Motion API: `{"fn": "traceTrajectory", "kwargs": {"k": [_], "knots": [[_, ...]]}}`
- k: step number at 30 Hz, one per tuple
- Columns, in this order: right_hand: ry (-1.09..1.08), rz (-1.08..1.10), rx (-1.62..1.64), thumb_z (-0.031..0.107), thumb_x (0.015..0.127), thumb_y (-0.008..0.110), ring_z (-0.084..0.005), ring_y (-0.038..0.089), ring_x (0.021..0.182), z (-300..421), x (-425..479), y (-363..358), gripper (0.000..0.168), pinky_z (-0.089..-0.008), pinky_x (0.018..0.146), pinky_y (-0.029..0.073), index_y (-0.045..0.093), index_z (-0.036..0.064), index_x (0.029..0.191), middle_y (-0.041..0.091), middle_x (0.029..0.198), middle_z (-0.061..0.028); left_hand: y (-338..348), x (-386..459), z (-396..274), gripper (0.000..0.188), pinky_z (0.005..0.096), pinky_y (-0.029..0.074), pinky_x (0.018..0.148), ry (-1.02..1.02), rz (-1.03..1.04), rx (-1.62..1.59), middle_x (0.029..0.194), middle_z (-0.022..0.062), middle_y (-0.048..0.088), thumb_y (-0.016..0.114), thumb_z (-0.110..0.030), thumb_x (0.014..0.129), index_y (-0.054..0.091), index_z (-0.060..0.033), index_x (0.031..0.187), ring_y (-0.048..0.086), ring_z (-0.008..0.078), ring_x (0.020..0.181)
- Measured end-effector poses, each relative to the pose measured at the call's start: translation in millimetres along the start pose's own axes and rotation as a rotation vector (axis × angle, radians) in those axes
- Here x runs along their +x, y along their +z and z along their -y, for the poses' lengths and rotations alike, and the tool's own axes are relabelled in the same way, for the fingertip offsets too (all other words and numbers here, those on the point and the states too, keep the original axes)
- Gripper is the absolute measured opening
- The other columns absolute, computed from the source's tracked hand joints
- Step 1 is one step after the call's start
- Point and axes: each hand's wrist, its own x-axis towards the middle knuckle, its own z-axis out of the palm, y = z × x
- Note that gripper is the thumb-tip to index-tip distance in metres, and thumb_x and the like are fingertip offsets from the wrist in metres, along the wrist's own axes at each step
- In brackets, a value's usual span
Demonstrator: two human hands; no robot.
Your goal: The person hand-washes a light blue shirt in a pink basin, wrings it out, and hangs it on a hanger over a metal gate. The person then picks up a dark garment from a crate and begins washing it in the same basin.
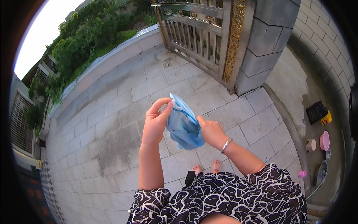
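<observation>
A light blue, thin fabric pouch [184, 131] hangs in front of me between both hands, its lower part loose and creased. A darker blue trim or zipper line runs along its upper edge. My left hand [156, 120] pinches the upper left corner between thumb and forefinger, with a small whitish piece showing at the fingertips. On the other side, my right hand [212, 130] grips the right end of the trimmed edge. A silver bangle [226, 146] circles the right wrist. What lies inside the pouch cannot be made out.
Grey paving tiles [112, 151] surround my feet [216, 165]. Ahead stands a metal gate [195, 36] beside a stone pillar [260, 47]. A low planter wall [112, 61] runs along the left. At right are a black crate [316, 112], a pink basin [324, 140] and a metal basin [321, 173].
</observation>
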Motion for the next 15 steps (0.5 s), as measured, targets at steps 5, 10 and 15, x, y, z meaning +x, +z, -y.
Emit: {"fn": "traceTrajectory", "kwargs": {"k": [5, 10, 15], "knots": [[-0.052, -0.026, 0.102, 0.006, 0.076, 0.047, -0.0353, 0.059, 0.063, 0, -3, 9, 0.020, -0.0456, 0.055, 0.045, 0.044, 0.006, 0.096, 0.059, 0.067, -0.0173, 16, -7, 26, 0.039, 0.0160, 0.035, 0.047, 0.163, -0.078, 0.288, 0.107, 0.0042, 0.052, 0.052, -0.002, 0.082, 0.045, -0.0127, 0.119, 0.043, 0.0008, 0.056], [-0.015, -0.056, 0.366, 0.012, 0.082, 0.045, -0.0375, 0.057, 0.062, 13, -3, 4, 0.016, -0.0468, 0.055, 0.044, 0.044, 0.007, 0.097, 0.058, 0.065, -0.0190, 42, -14, 34, 0.065, 0.0159, 0.036, 0.046, 0.381, -0.230, 0.367, 0.134, 0.0133, 0.025, 0.053, 0.006, 0.079, 0.021, -0.0113, 0.133, 0.042, 0.0012, 0.052], [0.021, -0.108, 0.576, 0.015, 0.084, 0.046, -0.0399, 0.055, 0.063, 19, -5, -8, 0.018, -0.0474, 0.056, 0.043, 0.044, 0.007, 0.100, 0.057, 0.065, -0.0204, 42, -27, 53, 0.057, 0.0156, 0.038, 0.048, 0.295, -0.233, 0.077, 0.115, 0.0094, 0.037, 0.055, 0.006, 0.077, 0.028, -0.0056, 0.125, 0.046, 0.0040, 0.059]]}}
